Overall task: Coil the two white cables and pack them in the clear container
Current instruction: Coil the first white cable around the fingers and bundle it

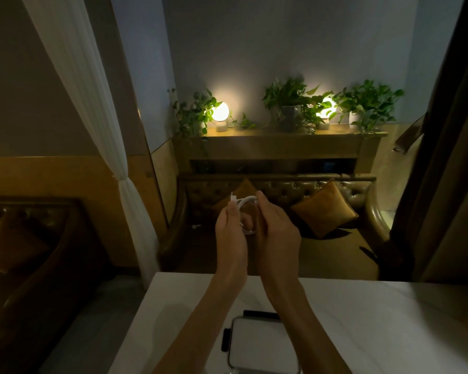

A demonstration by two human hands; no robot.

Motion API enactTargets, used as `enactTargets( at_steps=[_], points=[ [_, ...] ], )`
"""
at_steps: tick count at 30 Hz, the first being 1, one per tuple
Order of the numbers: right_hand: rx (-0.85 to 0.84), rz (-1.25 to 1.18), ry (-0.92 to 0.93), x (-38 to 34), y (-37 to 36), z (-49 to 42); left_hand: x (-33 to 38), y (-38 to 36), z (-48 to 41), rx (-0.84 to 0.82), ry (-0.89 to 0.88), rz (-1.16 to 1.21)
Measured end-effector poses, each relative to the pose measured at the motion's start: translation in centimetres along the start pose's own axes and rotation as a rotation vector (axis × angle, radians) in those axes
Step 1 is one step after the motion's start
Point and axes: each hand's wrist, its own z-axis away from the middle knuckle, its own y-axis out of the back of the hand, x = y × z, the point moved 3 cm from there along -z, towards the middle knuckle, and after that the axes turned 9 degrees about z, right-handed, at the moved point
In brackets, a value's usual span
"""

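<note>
A white cable (246,203) is held up in loops between both hands, well above the table's far edge. My left hand (231,233) grips the coil at its left side, with a white plug end sticking up above the fingers. My right hand (277,230) pinches the top of the loop with its fingertips. The clear container (262,346) with black latches sits on the white table (376,333) below my forearms, its pale lid facing up. A second cable is not visible.
Beyond the table stands a tufted leather sofa (281,190) with orange cushions (326,209). A shelf behind it carries potted plants (289,103) and two glowing lamps (220,112). A white curtain (92,103) hangs at the left, a dark curtain at the right.
</note>
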Motion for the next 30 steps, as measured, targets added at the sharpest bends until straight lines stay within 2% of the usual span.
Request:
enactTargets(
  at_steps=[4, 7, 9, 11, 15, 19, 21, 23, 27, 30],
  points=[
    [-0.085, -0.082, -0.043, -0.7, 0.3, 0.3, 0.8, 0.4, 0.2, 0.005, -0.032, 0.048],
    [0.084, -0.11, -0.105, -1.3, 1.3, 0.1, 0.9, -0.2, 0.5, -0.032, -0.026, 0.145],
    [0.201, -0.28, -0.205, -1.5, 1.8, 0.1, 1.2, -0.5, 0.7, -0.024, 0.001, 0.236],
    [0.24, -0.503, -0.335, -1.3, 2.0, 0.5, 1.7, -1.0, 0.7, -0.011, 0.007, 0.346],
    [0.376, -0.603, -0.425, -1.1, 2.6, 1.2, 2.8, -1.5, 0.6, 0.033, -0.035, 0.451],
    [0.425, -0.667, -0.435, -0.2, 3.4, 0.5, 3.2, -1.7, 0.9, -0.039, -0.156, 0.228],
    [0.358, -0.62, -0.41, 0.4, 3.5, -0.1, 2.9, -1.8, 1.3, -0.099, -0.173, 0.123],
    [0.214, -0.565, -0.433, 1.3, 2.8, -0.5, 2.3, -1.8, 1.4, -0.163, -0.172, 0.072],
    [-0.316, -0.693, -0.496, 2.8, 1.4, -0.7, 1.0, -1.6, 1.4, -0.23, -0.171, -0.08],
    [-0.585, -0.849, -0.49, 3.3, 2.0, -0.6, 0.7, -1.0, 1.1, -0.178, -0.137, -0.147]
  ],
)
